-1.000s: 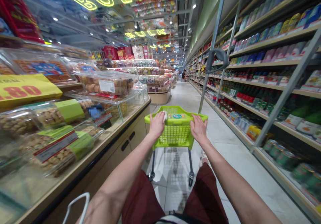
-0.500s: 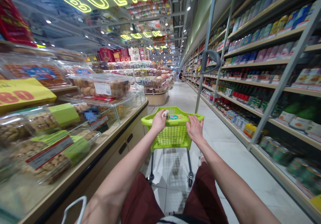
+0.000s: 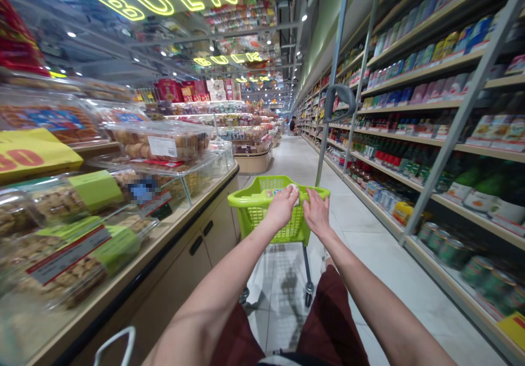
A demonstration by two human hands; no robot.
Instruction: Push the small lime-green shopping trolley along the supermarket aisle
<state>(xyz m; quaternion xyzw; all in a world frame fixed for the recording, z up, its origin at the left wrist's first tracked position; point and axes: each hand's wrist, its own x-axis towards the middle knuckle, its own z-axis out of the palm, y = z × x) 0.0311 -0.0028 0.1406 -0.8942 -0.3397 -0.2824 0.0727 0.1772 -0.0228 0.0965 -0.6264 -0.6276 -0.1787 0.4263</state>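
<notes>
A green plastic shopping cart [image 3: 248,201] stands upright on the floor ahead of me. My left hand [image 3: 282,208] is closed on a small crumpled white wipe [image 3: 293,189] at the middle of the cart's handle edge, covering part of a small label there. Beside it, on the right part of the same edge, rests my right hand [image 3: 316,211]. Its fingers lie over the green rim and look bent round it. Only a small gap separates the two hands.
A counter [image 3: 213,207] with glass panels and clear food boxes [image 3: 159,139] runs along the left. Shelves [image 3: 410,183] of cans and bottles line the right. A metal pole [image 3: 328,131] rises beyond the cart. Someone crouches far down the aisle [image 3: 292,126].
My left hand has moved right along the cart's edge with the white wipe, closer to my right hand. My right hand stays on the edge. The view has shifted slightly.
</notes>
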